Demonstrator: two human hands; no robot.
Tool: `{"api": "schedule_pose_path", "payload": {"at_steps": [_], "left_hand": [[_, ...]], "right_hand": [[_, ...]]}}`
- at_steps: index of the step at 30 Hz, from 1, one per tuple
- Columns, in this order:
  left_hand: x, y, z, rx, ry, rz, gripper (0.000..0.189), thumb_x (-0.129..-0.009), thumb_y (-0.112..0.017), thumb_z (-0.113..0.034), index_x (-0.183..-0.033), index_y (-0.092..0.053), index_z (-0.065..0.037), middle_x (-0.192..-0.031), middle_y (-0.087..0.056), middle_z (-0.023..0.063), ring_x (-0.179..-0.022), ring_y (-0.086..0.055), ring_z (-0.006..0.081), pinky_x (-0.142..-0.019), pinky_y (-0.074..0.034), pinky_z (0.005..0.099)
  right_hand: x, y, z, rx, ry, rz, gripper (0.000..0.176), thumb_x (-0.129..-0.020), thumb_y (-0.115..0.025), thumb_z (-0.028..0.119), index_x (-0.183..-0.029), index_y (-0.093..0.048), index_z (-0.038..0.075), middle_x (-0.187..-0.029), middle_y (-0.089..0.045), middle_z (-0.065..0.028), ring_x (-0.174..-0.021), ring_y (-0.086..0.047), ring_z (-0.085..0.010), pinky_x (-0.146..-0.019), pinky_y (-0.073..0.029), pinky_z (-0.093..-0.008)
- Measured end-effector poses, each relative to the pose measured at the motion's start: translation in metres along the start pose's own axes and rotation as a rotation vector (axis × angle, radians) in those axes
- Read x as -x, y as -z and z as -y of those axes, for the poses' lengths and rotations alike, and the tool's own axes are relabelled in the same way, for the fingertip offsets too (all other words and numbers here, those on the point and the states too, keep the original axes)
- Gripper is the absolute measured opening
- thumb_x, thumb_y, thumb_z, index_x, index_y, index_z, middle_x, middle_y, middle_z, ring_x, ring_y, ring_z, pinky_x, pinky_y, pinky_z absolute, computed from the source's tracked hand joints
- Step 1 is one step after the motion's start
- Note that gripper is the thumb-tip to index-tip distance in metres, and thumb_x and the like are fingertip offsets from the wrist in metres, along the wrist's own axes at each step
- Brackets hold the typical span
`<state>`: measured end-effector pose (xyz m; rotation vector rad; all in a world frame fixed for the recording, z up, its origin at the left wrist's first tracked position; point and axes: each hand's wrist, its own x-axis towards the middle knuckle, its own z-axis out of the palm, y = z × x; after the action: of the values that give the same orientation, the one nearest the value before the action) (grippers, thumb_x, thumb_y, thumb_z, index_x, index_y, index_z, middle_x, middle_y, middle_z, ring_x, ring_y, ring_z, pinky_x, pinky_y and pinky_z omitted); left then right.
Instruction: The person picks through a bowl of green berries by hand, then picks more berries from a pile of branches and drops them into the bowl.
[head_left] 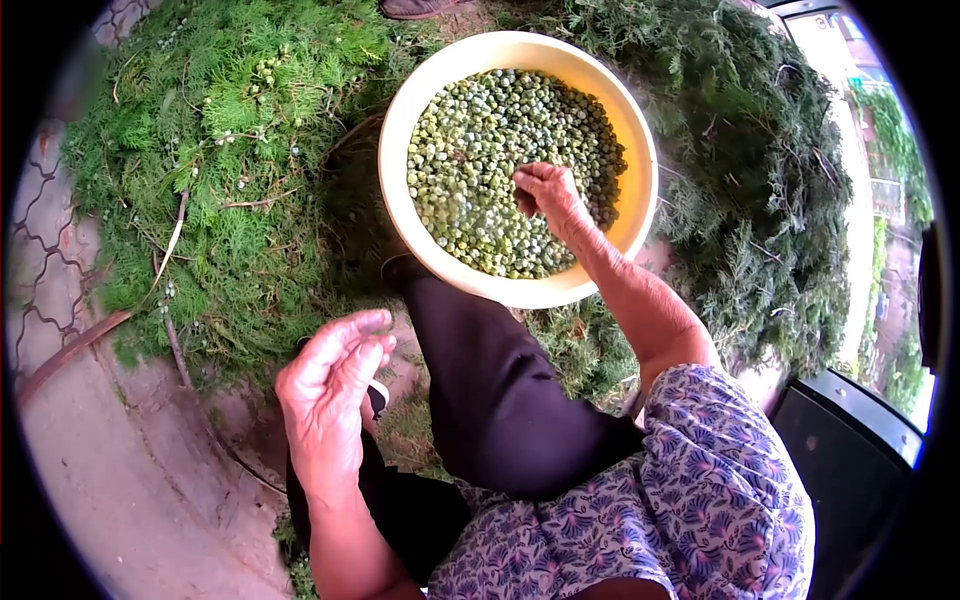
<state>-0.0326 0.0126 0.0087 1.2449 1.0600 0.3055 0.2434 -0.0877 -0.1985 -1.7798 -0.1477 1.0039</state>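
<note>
A round cream-coloured basin (640, 170) holds a thick layer of small green, round cones (480, 130). Over the right half of the basin is my right hand (545, 190), its fingers pinched together just above the cones; whatever is between them is too small to make out. My left hand (335, 370) is raised beside my knee, left of and below the basin, palm turned inward. Its fingers are bent with thumb and fingertips near each other, and I see nothing clear between them.
Cut green conifer branches (260, 130) lie heaped left of the basin, and darker ones (740, 190) at the right. A long bare stick (80, 350) crosses the paving at the left. A black object (840, 470) stands at the lower right. A shoe (420, 8) shows at the top.
</note>
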Motion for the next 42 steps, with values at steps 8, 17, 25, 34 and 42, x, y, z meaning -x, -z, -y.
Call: {"api": "schedule_pose_path", "payload": {"at_steps": [8, 17, 25, 34, 42], "left_hand": [[-0.02, -0.021, 0.022, -0.057, -0.103, 0.114, 0.027, -0.085, -0.056, -0.007, -0.111, -0.057, 0.002, -0.104, -0.061, 0.0098, -0.082, -0.059, 0.0123, -0.072, -0.047, 0.0242], [-0.031, -0.067, 0.025, -0.052, -0.152, 0.156, 0.021, -0.084, -0.058, -0.003, -0.104, -0.062, 0.001, -0.09, -0.063, 0.0088, -0.069, -0.061, 0.0095, -0.058, -0.05, 0.0213], [-0.037, -0.074, 0.032, -0.238, -0.31, 0.162, 0.036, -0.08, -0.061, 0.0, -0.116, -0.054, 0.0, -0.118, -0.053, 0.0118, -0.089, -0.061, 0.0148, -0.077, -0.05, 0.0259], [-0.031, -0.068, 0.036, -0.208, -0.323, 0.128, 0.031, -0.083, -0.06, -0.003, -0.113, -0.056, 0.002, -0.11, -0.058, 0.0091, -0.084, -0.059, 0.012, -0.074, -0.049, 0.024], [-0.02, -0.061, 0.032, -0.168, -0.248, 0.116, 0.026, -0.083, -0.058, -0.002, -0.108, -0.058, 0.004, -0.101, -0.062, 0.0081, -0.081, -0.06, 0.0121, -0.073, -0.049, 0.0238]], "right_hand": [[0.087, -0.011, 0.017, -0.21, 0.071, 0.178, 0.016, -0.087, -0.058, 0.016, -0.089, -0.063, 0.001, -0.059, -0.057, -0.0036, -0.045, -0.05, -0.009, -0.041, -0.042, -0.0226], [0.161, -0.033, 0.083, -0.01, 0.164, 0.478, 0.014, -0.089, -0.055, 0.012, -0.094, -0.062, 0.002, -0.073, -0.063, -0.003, -0.056, -0.054, -0.0062, -0.048, -0.045, -0.0209], [0.155, 0.066, -0.037, 0.751, 0.471, 0.282, 0.033, -0.077, -0.066, 0.014, -0.107, -0.058, 0.002, -0.08, -0.063, -0.0135, -0.067, -0.063, -0.0199, -0.064, -0.052, -0.0324], [0.107, 0.088, -0.089, 0.895, 0.653, 0.17, 0.015, -0.084, -0.053, 0.006, -0.079, -0.066, 0.001, -0.067, -0.065, -0.0136, -0.049, -0.061, -0.0179, -0.041, -0.05, -0.0278], [0.01, 0.007, -0.086, 0.825, 0.567, -0.212, 0.011, -0.076, -0.061, 0.015, -0.08, -0.06, 0.004, -0.079, -0.057, -0.0157, -0.071, -0.058, -0.0323, -0.062, -0.048, -0.0412]]}}
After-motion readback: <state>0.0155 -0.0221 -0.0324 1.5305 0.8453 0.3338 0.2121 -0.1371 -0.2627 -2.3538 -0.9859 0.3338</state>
